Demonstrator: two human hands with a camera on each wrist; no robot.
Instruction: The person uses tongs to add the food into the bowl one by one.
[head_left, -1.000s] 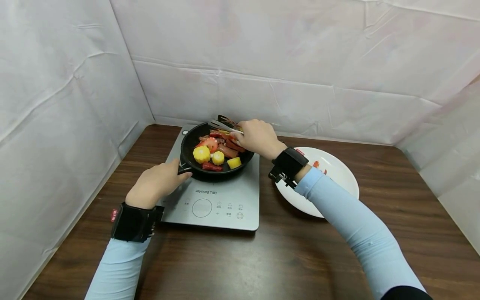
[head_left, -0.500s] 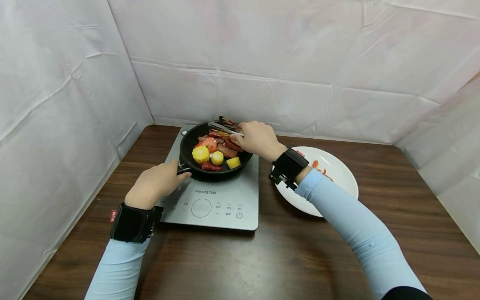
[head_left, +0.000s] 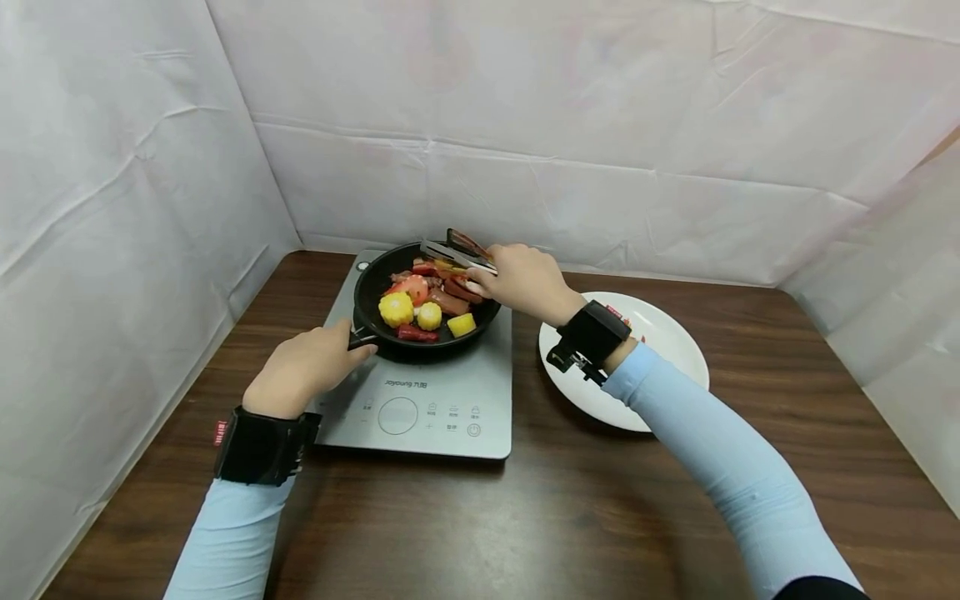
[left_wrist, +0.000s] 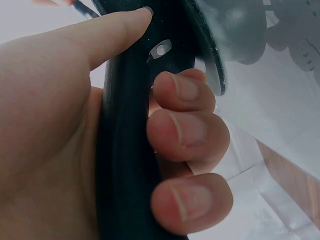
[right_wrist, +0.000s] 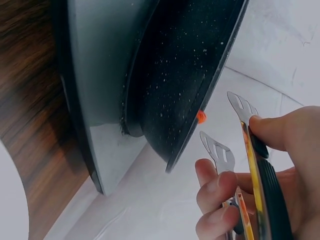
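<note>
A dark wooden worktop fills the lower half of the head view, walled in by white sheeting at the back and on both sides. A grey cooktop is set left of centre on it, its control panel toward the lower edge of the frame. A white plate lies just right of the cooktop, partly covered by the right forearm; something red shows at its upper edge, too hidden to be told.

A black pan stands on the far part of the cooktop, above the centre of the frame. Food is piled in it: two yellow corn pieces at the near left, a yellow cube at the near right, and red and brown pieces behind them.

The left hand is seen lower left of the pan, with the fingers curled round the black handle and the thumb laid along its top. The right hand is held over the pan's right rim and is clenched on metal tongs. The tong tips are seen apart and just above the pan's far edge, with nothing between them.
</note>
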